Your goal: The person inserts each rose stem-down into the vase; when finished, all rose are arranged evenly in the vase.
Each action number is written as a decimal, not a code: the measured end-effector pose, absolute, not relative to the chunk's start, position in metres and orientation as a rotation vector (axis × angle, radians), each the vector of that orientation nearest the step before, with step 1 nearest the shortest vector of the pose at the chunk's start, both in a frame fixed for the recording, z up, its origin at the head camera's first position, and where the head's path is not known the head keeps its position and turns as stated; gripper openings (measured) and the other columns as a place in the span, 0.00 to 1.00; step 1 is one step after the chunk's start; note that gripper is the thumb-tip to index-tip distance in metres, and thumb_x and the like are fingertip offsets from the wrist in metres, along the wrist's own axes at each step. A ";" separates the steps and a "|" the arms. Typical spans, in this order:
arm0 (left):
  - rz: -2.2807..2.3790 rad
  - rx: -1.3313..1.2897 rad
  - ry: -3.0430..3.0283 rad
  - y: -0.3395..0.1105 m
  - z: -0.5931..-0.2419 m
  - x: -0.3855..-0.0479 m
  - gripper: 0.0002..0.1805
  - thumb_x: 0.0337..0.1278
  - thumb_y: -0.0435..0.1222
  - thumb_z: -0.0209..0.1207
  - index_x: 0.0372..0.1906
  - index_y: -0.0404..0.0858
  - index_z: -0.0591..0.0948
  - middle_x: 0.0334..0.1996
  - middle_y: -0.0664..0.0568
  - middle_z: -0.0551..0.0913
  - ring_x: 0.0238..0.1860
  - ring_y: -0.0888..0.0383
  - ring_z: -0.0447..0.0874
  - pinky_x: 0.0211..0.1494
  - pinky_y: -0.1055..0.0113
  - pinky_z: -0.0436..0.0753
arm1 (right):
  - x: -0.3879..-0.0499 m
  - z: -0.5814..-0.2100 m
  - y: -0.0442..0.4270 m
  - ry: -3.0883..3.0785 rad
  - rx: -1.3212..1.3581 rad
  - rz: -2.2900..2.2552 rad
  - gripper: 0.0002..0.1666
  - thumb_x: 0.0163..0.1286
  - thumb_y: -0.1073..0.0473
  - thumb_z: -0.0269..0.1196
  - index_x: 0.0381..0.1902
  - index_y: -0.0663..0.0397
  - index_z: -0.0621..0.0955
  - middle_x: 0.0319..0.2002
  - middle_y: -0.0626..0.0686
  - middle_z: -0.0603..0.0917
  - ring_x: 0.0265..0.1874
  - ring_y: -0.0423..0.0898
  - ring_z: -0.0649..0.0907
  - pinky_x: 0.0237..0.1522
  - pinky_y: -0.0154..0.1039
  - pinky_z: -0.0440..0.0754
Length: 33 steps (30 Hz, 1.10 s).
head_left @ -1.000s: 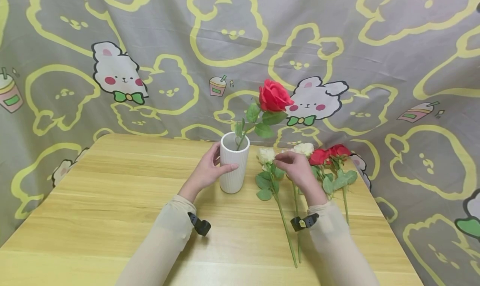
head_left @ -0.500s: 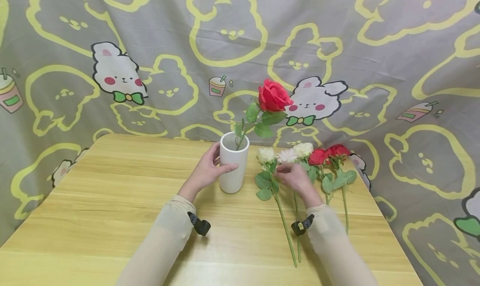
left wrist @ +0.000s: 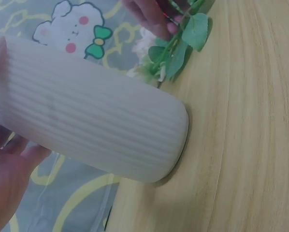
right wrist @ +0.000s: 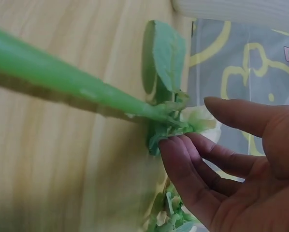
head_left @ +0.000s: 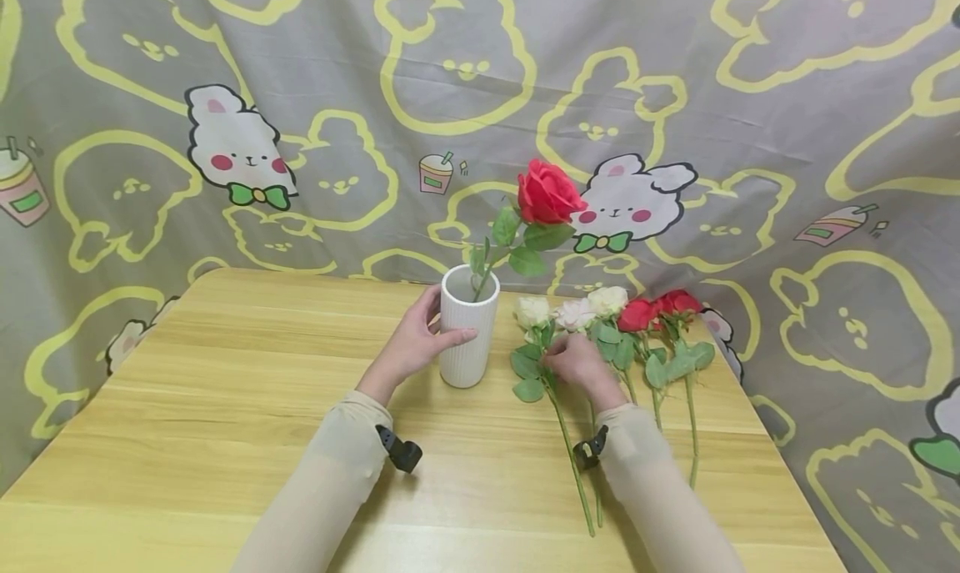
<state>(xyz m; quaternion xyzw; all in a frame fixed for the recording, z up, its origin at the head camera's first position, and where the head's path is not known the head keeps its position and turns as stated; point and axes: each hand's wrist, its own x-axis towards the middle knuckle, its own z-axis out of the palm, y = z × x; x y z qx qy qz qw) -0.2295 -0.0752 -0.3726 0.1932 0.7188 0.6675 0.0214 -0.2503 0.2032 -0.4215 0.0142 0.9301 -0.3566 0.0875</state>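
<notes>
A white ribbed vase [head_left: 467, 339] stands upright on the wooden table, a single red rose [head_left: 550, 191] leaning rightward out of its mouth. My left hand [head_left: 412, 337] grips the vase from its left side, thumb across the front; the left wrist view shows fingers round the vase wall [left wrist: 86, 106]. Right of the vase lies a white rose [head_left: 533, 310] with a long green stem [right wrist: 77, 79]. At its upper stem and leaves is my right hand [head_left: 577, 361]. In the right wrist view its fingertips [right wrist: 171, 147] touch the leafy part, while the thumb stands apart from them.
Beyond the right hand lie a pale pink rose [head_left: 574, 314], another white rose [head_left: 607, 300] and red roses [head_left: 639, 314], stems toward the front. A patterned curtain [head_left: 337, 72] hangs right behind the table [head_left: 225, 406].
My right hand has moved down and slightly left, from beside the white rose's bloom to its upper stem, uncovering the pale pink rose. The left hand and vase have stayed put.
</notes>
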 end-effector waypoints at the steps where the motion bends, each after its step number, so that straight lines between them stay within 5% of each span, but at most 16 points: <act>1: 2.068 0.599 2.227 -0.075 -0.373 -0.230 0.42 0.52 0.28 0.70 0.70 0.32 0.62 0.67 0.39 0.67 0.70 0.47 0.61 0.71 0.56 0.65 | -0.251 -0.422 0.203 2.780 0.047 -1.037 0.08 0.63 0.60 0.68 0.33 0.60 0.83 0.24 0.52 0.80 0.23 0.45 0.79 0.28 0.39 0.79; 21: 2.094 0.608 2.202 -0.073 -0.373 -0.229 0.41 0.53 0.26 0.68 0.71 0.31 0.61 0.68 0.38 0.65 0.71 0.47 0.59 0.71 0.56 0.63 | -0.253 -0.432 0.199 2.738 0.042 -0.986 0.07 0.63 0.62 0.69 0.30 0.58 0.81 0.26 0.54 0.82 0.20 0.47 0.82 0.24 0.38 0.83; 33: 2.107 0.607 2.202 -0.073 -0.375 -0.229 0.41 0.52 0.25 0.69 0.70 0.31 0.62 0.67 0.38 0.66 0.70 0.47 0.61 0.71 0.56 0.64 | -0.250 -0.410 0.208 2.736 0.030 -1.268 0.10 0.66 0.70 0.59 0.44 0.69 0.81 0.37 0.62 0.83 0.24 0.48 0.83 0.28 0.42 0.85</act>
